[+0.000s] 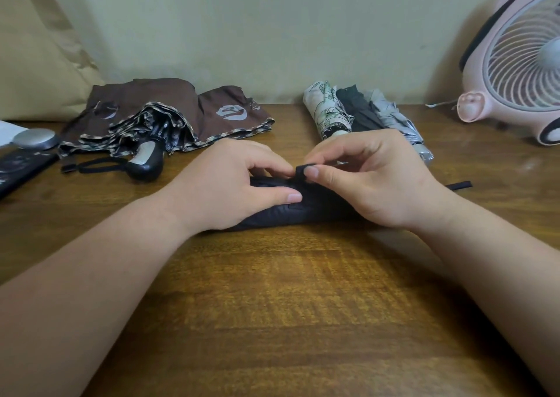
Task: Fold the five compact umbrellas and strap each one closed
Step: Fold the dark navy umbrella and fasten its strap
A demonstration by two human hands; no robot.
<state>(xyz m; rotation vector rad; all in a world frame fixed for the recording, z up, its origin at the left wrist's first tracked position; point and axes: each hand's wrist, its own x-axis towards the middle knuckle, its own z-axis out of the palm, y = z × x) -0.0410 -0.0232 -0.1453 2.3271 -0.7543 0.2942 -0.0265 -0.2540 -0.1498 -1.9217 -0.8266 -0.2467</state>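
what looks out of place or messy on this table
The brown umbrella at back left sprawls with its canopy loose and unfolded, unlike the three rolled umbrellas at back right. Nothing looks spilled or damaged.

I count five umbrellas: one navy umbrella (288,217), one brown umbrella (169,102), and three rolled ones, floral umbrella (325,108), black umbrella (357,108), grey umbrella (391,114). One strap (303,169). One fan (515,72). One cushion (36,63). Two hands: my left hand (230,184) and right hand (372,181).
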